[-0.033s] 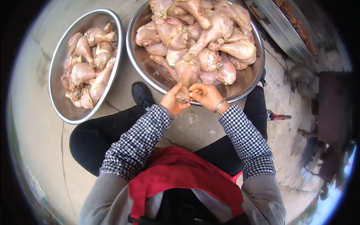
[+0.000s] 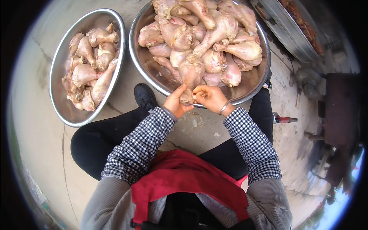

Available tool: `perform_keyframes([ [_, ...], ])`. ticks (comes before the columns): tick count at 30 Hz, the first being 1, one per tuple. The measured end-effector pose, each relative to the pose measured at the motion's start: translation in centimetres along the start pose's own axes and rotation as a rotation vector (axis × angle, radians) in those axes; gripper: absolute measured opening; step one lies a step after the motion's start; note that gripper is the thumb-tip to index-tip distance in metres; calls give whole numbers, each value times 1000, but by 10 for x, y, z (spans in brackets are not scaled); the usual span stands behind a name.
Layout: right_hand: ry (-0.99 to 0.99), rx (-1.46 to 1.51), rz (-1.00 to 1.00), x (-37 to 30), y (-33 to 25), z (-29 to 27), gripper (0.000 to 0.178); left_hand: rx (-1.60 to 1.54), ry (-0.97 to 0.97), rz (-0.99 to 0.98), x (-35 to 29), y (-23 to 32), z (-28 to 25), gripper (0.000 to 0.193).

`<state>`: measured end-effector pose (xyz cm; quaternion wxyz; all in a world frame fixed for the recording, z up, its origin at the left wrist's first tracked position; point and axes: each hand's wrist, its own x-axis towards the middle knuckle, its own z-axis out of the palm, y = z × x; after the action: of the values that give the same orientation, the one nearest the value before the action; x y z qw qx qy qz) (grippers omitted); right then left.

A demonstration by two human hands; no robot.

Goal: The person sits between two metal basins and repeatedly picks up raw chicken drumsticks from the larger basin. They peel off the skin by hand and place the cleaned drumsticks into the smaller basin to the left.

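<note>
A raw chicken leg (image 2: 191,71) lies at the near rim of a large metal basin (image 2: 135,50) heaped with more raw chicken legs (image 2: 214,30). Its narrow end points toward me over the rim. My left hand (image 2: 177,102) grips that end from the left, fingers curled beneath it. From the right, my right hand (image 2: 210,99) pinches the same end between thumb and fingers; whether skin or something tiny is in the pinch I cannot tell. A metal bangle circles my right wrist.
On the left stands a smaller metal basin (image 2: 56,100) with several chicken legs inside. A metal tray (image 2: 295,36) of brown pieces is at the far right. A red-handled tool (image 2: 285,120) lies on the concrete floor right of my leg, with dark machinery (image 2: 341,109) beyond.
</note>
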<state>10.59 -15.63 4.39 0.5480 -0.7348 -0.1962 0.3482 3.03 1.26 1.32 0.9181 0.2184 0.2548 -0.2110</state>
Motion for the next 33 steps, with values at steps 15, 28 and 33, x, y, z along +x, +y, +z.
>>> perform_keyframes([
  [15,40,-369,-35,10,-30,2,8,220,-47,70,1,2,5,34],
  [28,-167,39,124,18,-10,-32,14,172,-84,79,5,-1,-6,43],
  [33,-88,-294,-42,14,-16,-14,14,176,-85,80,4,-1,0,42],
])
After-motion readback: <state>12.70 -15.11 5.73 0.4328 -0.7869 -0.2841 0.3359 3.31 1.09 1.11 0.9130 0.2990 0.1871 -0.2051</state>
